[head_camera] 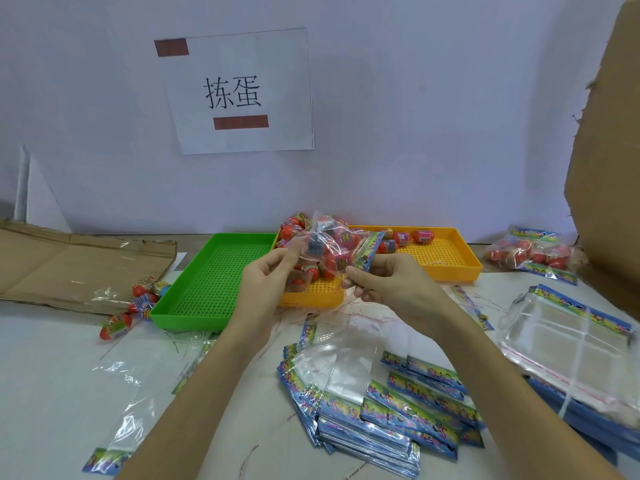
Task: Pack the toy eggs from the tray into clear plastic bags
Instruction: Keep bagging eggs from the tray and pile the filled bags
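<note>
1. Your left hand (pixel 266 282) and right hand (pixel 391 285) both pinch a clear bag (pixel 332 247) of red toy eggs above the yellow tray (pixel 446 261).
2. The bag has a colourful printed strip.
3. Loose eggs (pixel 405 239) lie in the tray.

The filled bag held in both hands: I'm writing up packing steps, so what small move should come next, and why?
Probably fold the printed header flap over to seal the bag. It already holds several eggs, the right hand pinches the header end, and the left hand grips the other side above the yellow tray.
</note>
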`<state>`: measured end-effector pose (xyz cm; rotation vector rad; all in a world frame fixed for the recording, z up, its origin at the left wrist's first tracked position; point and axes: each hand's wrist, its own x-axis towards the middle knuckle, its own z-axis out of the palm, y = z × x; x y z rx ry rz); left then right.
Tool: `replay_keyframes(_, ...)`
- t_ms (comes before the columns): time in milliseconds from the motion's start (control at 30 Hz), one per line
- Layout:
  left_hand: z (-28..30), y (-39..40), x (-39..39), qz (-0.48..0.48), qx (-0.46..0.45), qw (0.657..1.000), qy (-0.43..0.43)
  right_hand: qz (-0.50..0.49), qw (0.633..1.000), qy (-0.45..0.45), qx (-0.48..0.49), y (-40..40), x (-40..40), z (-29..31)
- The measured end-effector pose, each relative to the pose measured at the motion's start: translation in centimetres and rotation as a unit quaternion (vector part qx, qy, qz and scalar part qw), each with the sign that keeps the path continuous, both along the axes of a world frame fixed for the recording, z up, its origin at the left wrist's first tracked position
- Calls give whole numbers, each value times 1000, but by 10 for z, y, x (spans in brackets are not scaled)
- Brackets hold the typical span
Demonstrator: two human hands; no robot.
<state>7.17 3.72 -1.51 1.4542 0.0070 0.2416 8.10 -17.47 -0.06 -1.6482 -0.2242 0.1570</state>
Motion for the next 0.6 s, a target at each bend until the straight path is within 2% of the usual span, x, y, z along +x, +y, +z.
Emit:
replay_keyframes(233,-2,1,0,6,-29,999,-14,6,1000,-7,-7,3,-1,-2)
replay_keyframes(467,5,3,2,-50,-140,988,41,15,999,-20,-28,8,-2,-3)
replay_keyframes(600,5,6,2,-56,-147,986,49,45,997,-20,-58,10,-2,-4)
